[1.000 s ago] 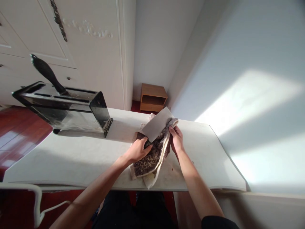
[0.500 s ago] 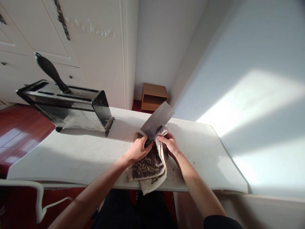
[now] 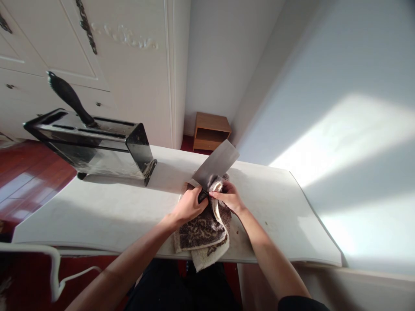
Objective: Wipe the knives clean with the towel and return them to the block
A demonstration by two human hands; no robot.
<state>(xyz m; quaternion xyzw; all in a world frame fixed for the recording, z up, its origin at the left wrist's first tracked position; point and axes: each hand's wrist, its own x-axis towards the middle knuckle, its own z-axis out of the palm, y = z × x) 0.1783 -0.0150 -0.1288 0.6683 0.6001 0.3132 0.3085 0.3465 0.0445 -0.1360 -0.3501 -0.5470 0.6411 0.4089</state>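
Observation:
A cleaver [image 3: 216,163] with a broad grey blade points away from me and to the right, above the white table. My left hand [image 3: 190,204] is closed around its dark handle, close to the base of the blade. My right hand [image 3: 231,198] pinches a fold of a brown and cream patterned towel [image 3: 202,233] against the lower blade, beside the handle. The rest of the towel hangs under both hands and drapes over the table's front edge. My left hand hides most of the handle.
On the left of the white table [image 3: 123,216] stands a black-framed, clear knife block [image 3: 110,151], a black-handled knife [image 3: 69,96] upright in it. Beyond are white cabinets [image 3: 139,86] and a small wooden nightstand [image 3: 212,125]. A wall borders the right side.
My right hand has shifted slightly left and down along the blade's base, and the towel fold has moved with it. The left hand keeps its hold on the cleaver.

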